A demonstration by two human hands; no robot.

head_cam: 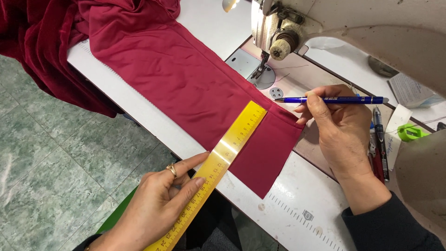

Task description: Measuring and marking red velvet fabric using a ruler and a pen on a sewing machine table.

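A strip of dark red fabric [186, 79] lies flat across the white sewing table [288, 204], its cut end near me. A yellow ruler [223, 155] rests diagonally over that end. My left hand [155, 207], with a ring on one finger, pinches the ruler's lower part between thumb and fingers. My right hand [337, 125] holds a blue pen [332, 100] level, its tip pointing left just above the fabric's far corner; the fingertips rest on the fabric edge.
The sewing machine [325, 23] stands at the top right, its needle and presser foot [261, 69] just beyond the fabric. More red velvet [37, 42] hangs off the table's left side. Pens [378, 139] and a green object [411, 132] lie at right. Green tiled floor shows at left.
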